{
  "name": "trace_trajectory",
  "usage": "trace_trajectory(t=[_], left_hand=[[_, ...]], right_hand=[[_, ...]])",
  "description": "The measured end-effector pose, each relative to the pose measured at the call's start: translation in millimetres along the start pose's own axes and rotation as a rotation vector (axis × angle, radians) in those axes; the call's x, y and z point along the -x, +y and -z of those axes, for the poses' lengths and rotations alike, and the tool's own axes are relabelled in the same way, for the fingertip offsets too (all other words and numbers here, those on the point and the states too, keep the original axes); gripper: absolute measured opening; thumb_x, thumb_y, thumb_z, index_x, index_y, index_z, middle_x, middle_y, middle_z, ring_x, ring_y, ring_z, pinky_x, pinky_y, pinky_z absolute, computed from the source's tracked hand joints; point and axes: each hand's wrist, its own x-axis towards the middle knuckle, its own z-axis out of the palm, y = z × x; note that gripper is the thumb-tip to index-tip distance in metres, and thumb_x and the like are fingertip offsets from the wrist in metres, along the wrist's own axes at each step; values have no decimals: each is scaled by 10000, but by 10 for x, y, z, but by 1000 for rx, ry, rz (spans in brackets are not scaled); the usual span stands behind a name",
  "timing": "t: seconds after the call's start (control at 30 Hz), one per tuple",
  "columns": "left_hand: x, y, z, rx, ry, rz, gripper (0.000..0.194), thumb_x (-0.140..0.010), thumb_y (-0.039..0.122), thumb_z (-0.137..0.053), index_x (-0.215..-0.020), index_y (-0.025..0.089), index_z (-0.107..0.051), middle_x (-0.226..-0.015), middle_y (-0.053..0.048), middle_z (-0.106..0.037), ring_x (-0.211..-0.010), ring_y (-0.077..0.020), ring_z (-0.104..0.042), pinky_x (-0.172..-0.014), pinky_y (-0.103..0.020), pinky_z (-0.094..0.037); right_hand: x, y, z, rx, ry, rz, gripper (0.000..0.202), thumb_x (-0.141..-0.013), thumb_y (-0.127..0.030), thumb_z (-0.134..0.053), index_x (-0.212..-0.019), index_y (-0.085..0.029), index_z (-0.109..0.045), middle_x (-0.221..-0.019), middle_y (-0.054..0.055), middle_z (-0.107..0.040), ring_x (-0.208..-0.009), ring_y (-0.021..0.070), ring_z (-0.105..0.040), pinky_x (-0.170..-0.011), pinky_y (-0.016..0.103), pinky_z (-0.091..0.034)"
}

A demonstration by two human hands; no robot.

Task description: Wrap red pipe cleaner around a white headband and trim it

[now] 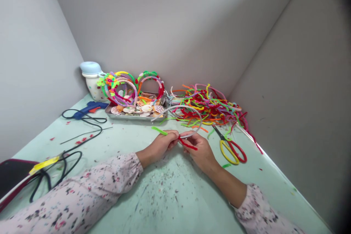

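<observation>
My right hand (199,150) has its fingers closed round one end of a thin pale grey headband (201,117), whose curve rises above both hands. A red pipe cleaner (188,144) crosses at that end, its tail lying over my right fingers. Close beside it, my left hand (166,141) pinches at the same spot. From the left fist sticks out a short bright green pipe cleaner (159,130). How the two pipe cleaners meet at the headband is hidden by my fingertips.
Behind stands a metal tray (137,117) of shells, with decorated headbands (123,91) on it. Right of it lie heaped pipe cleaners (208,102) and scissors (233,150). A blue glue gun (90,109), its black cord and a white lidded container (94,86) are at left.
</observation>
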Motion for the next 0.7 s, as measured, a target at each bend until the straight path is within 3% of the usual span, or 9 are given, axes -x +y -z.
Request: trace_trajectory(t=[0.7], left_hand=[[-11,-6,-9,16,6,31,267,-761,314,-437,-543,173,-379,-472,57,-333,-419,-66,-256,-429,-228,-183]], right_hand=[[-2,-19,20,1,-4,1,218,-748,-351,-646,-894,-189,-663,-612,-24,-601,-507,108,-502,-511,241,-422]])
